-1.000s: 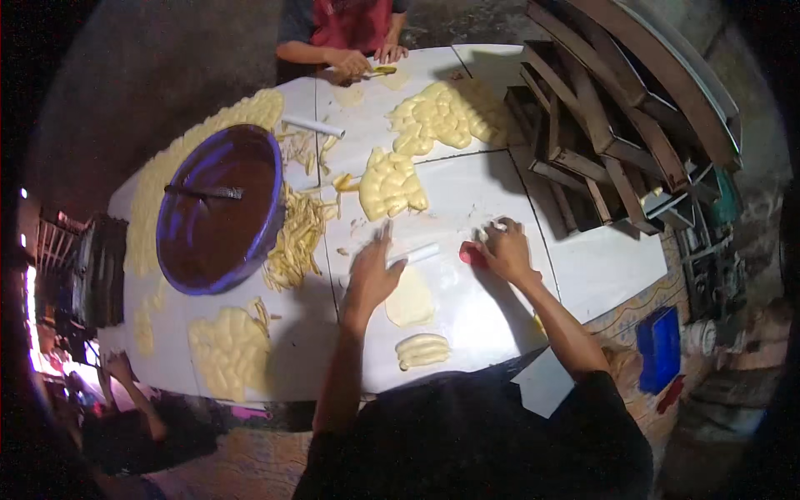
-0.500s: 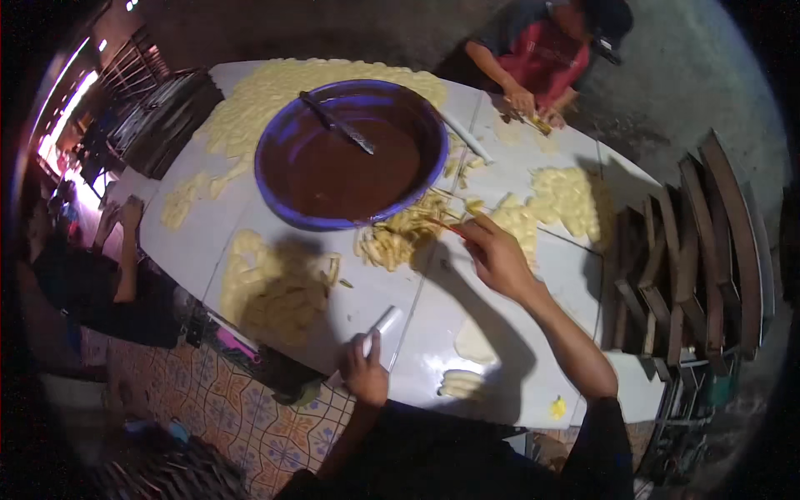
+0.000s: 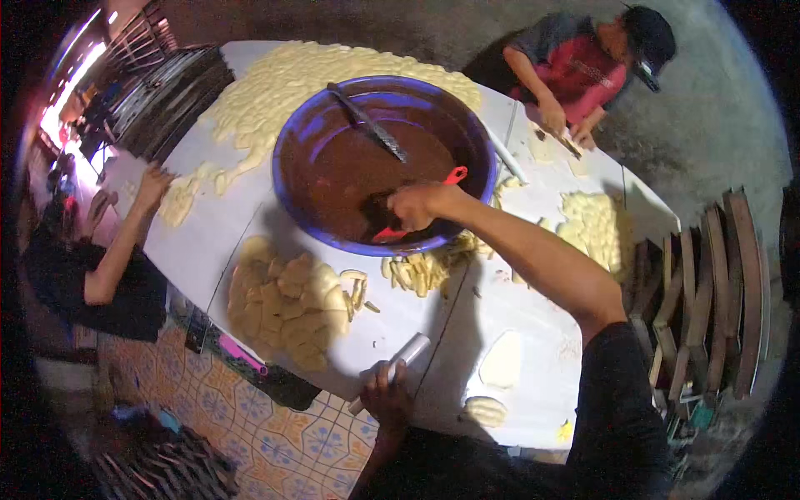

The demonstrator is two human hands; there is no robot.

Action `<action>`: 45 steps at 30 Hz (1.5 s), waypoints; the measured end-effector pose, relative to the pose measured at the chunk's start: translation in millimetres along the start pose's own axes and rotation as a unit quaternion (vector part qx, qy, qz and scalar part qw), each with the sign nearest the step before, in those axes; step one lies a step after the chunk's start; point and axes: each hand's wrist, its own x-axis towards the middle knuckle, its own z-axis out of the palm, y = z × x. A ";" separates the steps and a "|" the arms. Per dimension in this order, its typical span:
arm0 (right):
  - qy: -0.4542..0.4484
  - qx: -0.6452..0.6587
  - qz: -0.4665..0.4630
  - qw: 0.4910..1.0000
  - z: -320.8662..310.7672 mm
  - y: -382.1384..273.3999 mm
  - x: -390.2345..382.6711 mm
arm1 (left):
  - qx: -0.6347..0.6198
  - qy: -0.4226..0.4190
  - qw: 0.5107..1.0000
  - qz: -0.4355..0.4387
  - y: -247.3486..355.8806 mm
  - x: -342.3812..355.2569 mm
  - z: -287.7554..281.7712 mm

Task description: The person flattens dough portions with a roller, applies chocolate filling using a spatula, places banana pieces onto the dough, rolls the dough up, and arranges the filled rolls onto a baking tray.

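A large purple basin [image 3: 281, 196] with brown filling stands on the white table. My right hand [image 3: 414, 207] is inside its near edge, closed around a red-handled utensil [image 3: 456, 175]; its working end is unclear. At the table's near edge my left hand [image 3: 387, 395] grips a white pipe-like rolling pin [image 3: 410, 350]. Right of it lie a flat dough sheet [image 3: 502, 360] and rolled dough pieces [image 3: 485, 411]. Pale yellow strips [image 3: 412, 273] are heaped against the basin's near side. Left of the strips, dough pieces [image 3: 287, 304] sit in shadow.
A dark-handled spatula [image 3: 367, 122] lies in the basin. Behind it spreads a wide layer of dough pieces [image 3: 333, 62]; another white pipe [image 3: 506, 157] is beside it. Stacked trays [image 3: 708, 292] stand at right. A person [image 3: 575, 75] works across the table, another [image 3: 108, 250] at left.
My right hand has moved from the strips into the basin with the red-handled utensil. My left hand keeps its hold on the rolling pin. The whole view has shifted slightly.
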 end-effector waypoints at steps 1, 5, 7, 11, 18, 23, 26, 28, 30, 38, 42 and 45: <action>-0.013 0.002 -0.041 0.999 7.5 16.7 3.2 | -0.005 0.080 0.997 0.019 -0.3 -5.3 14.0; -0.068 0.100 -0.091 0.989 -74.9 -27.7 -74.0 | -0.026 0.072 0.997 0.011 -6.5 -2.0 3.8; 0.041 0.155 -0.110 0.981 -60.0 -15.3 -144.2 | -0.063 0.078 0.994 0.032 -2.4 9.6 6.4; 0.059 0.194 0.026 0.979 16.8 -62.0 -280.6 | -0.010 0.063 0.998 0.023 4.5 14.4 -18.7; 0.163 0.503 0.388 0.755 207.8 -171.3 -390.9 | -0.166 -0.024 0.986 0.019 -25.7 -23.2 53.9; 0.279 0.142 0.292 0.904 285.8 -176.0 -395.4 | -0.073 0.008 0.996 0.043 -33.2 -25.2 59.9; 0.198 0.153 0.368 0.896 268.0 -191.6 -413.4 | -0.013 0.024 0.994 0.105 -8.3 1.4 21.9; 0.177 0.206 0.330 0.904 248.2 -185.6 -431.4 | 0.022 0.052 0.992 0.110 -4.9 6.3 9.0; 0.050 0.331 0.389 0.858 189.7 -173.8 -441.4 | 0.019 0.017 0.998 0.053 -22.1 -7.7 9.7; 0.371 0.242 0.242 0.863 193.7 -95.5 -345.8 | -0.064 -0.003 0.998 -0.008 3.7 7.0 -19.0; 0.295 0.381 0.013 0.876 152.5 -122.7 -158.1 | -0.056 -0.023 0.998 -0.016 11.7 8.8 -25.4; 0.232 0.211 -0.028 0.949 136.8 -144.2 -53.3 | -0.026 0.011 0.999 -0.023 8.0 5.4 -19.2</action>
